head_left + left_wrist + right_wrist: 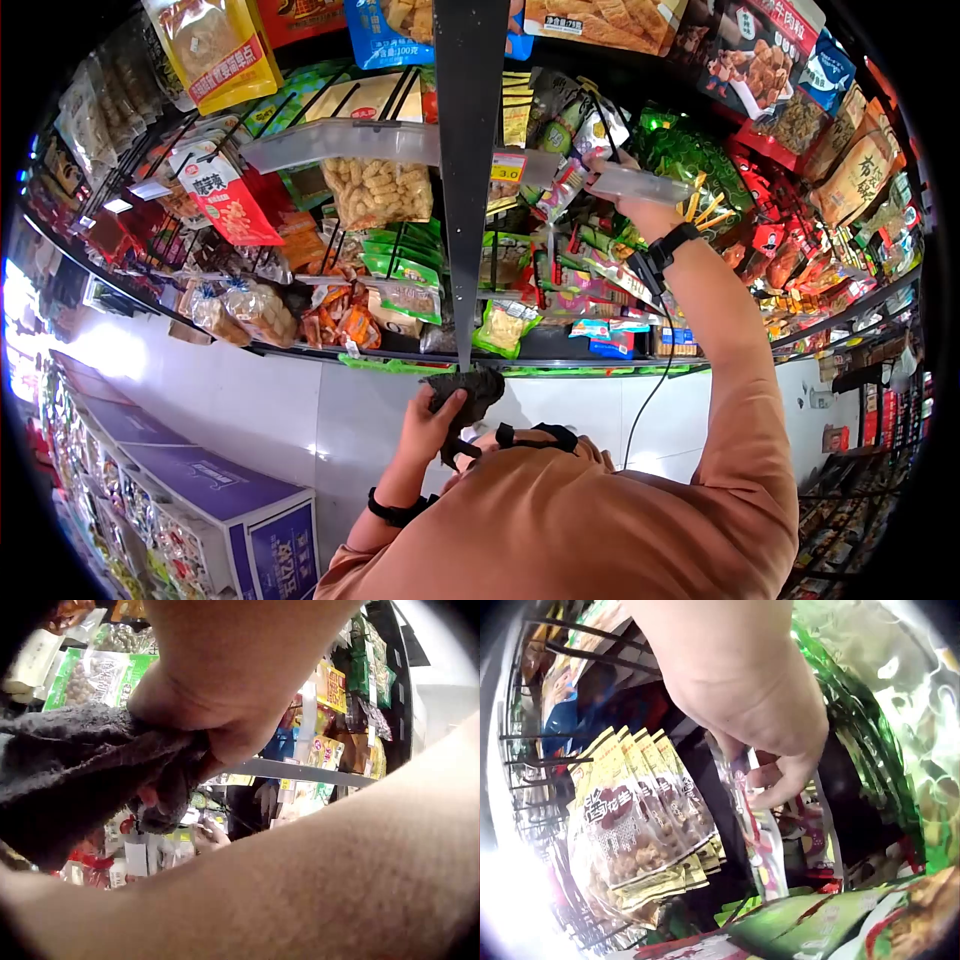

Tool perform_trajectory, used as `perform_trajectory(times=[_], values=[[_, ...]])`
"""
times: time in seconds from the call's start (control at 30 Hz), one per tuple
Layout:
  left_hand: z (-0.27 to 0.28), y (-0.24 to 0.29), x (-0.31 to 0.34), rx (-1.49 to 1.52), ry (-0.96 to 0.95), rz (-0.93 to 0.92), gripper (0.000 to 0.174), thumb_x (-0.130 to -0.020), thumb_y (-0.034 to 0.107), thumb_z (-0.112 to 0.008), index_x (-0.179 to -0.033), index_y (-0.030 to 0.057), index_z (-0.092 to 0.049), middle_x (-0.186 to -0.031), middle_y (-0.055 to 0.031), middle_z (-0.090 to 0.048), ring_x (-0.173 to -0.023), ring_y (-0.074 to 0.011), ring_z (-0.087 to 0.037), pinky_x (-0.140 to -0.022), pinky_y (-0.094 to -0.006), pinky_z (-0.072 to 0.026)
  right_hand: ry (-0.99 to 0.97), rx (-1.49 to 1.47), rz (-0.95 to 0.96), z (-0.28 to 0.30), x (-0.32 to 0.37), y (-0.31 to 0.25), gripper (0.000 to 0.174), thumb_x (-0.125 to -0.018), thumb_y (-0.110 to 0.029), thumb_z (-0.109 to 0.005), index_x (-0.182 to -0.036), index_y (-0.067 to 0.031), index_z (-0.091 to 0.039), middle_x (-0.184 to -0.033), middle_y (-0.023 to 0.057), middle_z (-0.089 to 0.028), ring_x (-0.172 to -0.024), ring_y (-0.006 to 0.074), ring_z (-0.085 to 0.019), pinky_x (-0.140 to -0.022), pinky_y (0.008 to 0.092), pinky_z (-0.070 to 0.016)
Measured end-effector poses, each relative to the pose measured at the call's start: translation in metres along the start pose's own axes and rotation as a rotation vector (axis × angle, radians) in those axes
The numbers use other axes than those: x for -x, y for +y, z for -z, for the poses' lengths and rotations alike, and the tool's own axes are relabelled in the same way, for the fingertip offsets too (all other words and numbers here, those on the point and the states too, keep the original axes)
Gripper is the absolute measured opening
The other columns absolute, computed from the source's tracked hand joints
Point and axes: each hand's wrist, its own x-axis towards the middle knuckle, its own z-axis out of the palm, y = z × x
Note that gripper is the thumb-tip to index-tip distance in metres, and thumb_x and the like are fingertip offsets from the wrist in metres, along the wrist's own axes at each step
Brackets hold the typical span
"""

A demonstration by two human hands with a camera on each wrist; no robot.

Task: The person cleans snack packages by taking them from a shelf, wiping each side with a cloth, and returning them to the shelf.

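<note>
Low in the head view, my left hand (428, 428) grips a dark grey cloth (482, 392). In the left wrist view the fuzzy cloth (71, 754) bunches under the curled fingers and spreads to the left. My right hand (632, 195) reaches in among the hanging snacks, past a clear plastic strip (655, 187). Seen from the right wrist, that hand (761, 712) pinches the upper part of a narrow, colourful snack packet (763, 851) between thumb and fingers. Yellow-topped peanut packets (641, 817) hang to its left.
A black upright post (468, 180) divides the shelves in front of me. Metal hooks (592, 649) stick out near the right hand. Large green bags (690, 160) hang beside it. A purple-topped display stand (190, 470) stands at lower left on the pale floor (350, 420).
</note>
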Motion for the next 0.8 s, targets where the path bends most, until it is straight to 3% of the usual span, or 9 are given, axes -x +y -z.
perform_trajectory(times=[0.07,0.17,0.2,0.3,0.37,0.4,0.7,0.73,0.8], values=[[0.005,-0.003,0.000,0.026,0.010,0.020,0.019,-0.089,0.014,-0.065,-0.097,-0.0027,-0.061,-0.084,-0.0056,-0.066,-0.071,-0.0100,-0.061,-0.062,-0.0250,-0.0510,0.044,-0.246,-0.102,0.007,0.001,-0.001,0.042,-0.084,-0.009,-0.065,-0.120,-0.0064,-0.045,-0.092,0.0082,-0.059,-0.079,0.0212,-0.060,-0.079,0.0461,-0.0567],[0.011,-0.008,-0.003,-0.051,0.015,0.036,0.019,-0.089,0.014,-0.065,-0.097,-0.0024,-0.060,-0.085,-0.0056,-0.066,-0.071,-0.0106,-0.061,-0.063,-0.0253,-0.0515,-0.081,0.013,0.057,-0.031,0.035,-0.020,0.023,-0.084,-0.012,-0.070,-0.090,-0.0061,-0.048,-0.085,0.0061,-0.056,-0.073,0.0183,-0.056,-0.072,0.0420,-0.0576],[0.008,-0.005,-0.004,-0.011,0.005,0.020,0.019,-0.089,0.014,-0.065,-0.096,-0.0021,-0.060,-0.084,-0.0055,-0.066,-0.071,-0.0109,-0.061,-0.062,-0.0257,-0.0518,-0.084,-0.157,0.006,-0.053,0.066,-0.028,0.046,-0.100,-0.041,-0.019,-0.123,-0.0045,-0.034,-0.133,0.0181,-0.047,-0.122,0.0337,-0.047,-0.102,0.0541,-0.0364],[0.010,-0.014,-0.011,0.007,-0.003,0.001,0.019,-0.089,0.014,-0.065,-0.095,-0.0020,-0.059,-0.083,-0.0052,-0.065,-0.071,-0.0114,-0.062,-0.061,-0.0264,-0.0525,-0.100,-0.028,-0.050,-0.066,0.076,-0.030,0.034,-0.102,-0.031,-0.023,-0.128,-0.0100,-0.032,-0.130,0.0127,-0.053,-0.117,0.0249,-0.052,-0.094,0.0466,-0.0428],[0.005,-0.013,-0.016,0.050,-0.003,0.012,0.019,-0.089,0.015,-0.065,-0.095,-0.0025,-0.059,-0.083,-0.0056,-0.065,-0.070,-0.0115,-0.062,-0.059,-0.0261,-0.0523,0.014,-0.172,-0.082,-0.113,0.131,-0.039,0.010,-0.089,-0.016,-0.065,-0.090,-0.0072,-0.061,-0.071,0.0002,-0.056,-0.059,0.0142,-0.051,-0.057,0.0283,-0.0465],[0.002,-0.009,-0.017,0.018,-0.029,0.026,0.019,-0.089,0.015,-0.065,-0.096,-0.0027,-0.059,-0.082,-0.0059,-0.065,-0.068,-0.0117,-0.062,-0.058,-0.0260,-0.0524,-0.024,-0.159,-0.057,-0.124,0.152,-0.041,0.015,-0.094,-0.015,-0.055,-0.090,-0.0064,-0.066,-0.067,-0.0008,-0.054,-0.060,0.0125,-0.050,-0.058,0.0258,-0.0463],[-0.024,-0.005,-0.032,0.045,-0.145,-0.018,0.019,-0.091,0.016,-0.061,-0.100,0.0006,-0.055,-0.081,-0.0091,-0.065,-0.063,-0.0168,-0.062,-0.056,-0.0284,-0.0523,-0.302,-0.183,-0.148,-0.091,0.224,-0.023,0.015,-0.095,-0.018,-0.054,-0.095,-0.0040,-0.060,-0.081,0.0032,-0.063,-0.063,0.0097,-0.054,-0.055,0.0239,-0.0431],[-0.027,-0.005,-0.032,0.045,-0.148,-0.016,0.019,-0.091,0.016,-0.061,-0.100,0.0006,-0.055,-0.081,-0.0091,-0.065,-0.063,-0.0168,-0.062,-0.056,-0.0284,-0.0523,-0.079,-0.162,-0.083,-0.122,0.254,-0.028,0.017,-0.095,-0.019,-0.054,-0.098,-0.0033,-0.060,-0.087,0.0052,-0.065,-0.071,0.0115,-0.060,-0.060,0.0255,-0.0482],[-0.035,-0.001,-0.035,0.055,-0.113,0.012,0.021,-0.092,0.017,-0.058,-0.104,0.0001,-0.055,-0.087,-0.0095,-0.065,-0.067,-0.0178,-0.063,-0.057,-0.0304,-0.0533,-0.238,-0.205,-0.087,-0.096,0.262,-0.014,0.027,-0.094,-0.021,-0.056,-0.112,-0.0012,-0.054,-0.102,0.0084,-0.065,-0.089,0.0157,-0.065,-0.075,0.0291,-0.0540]])
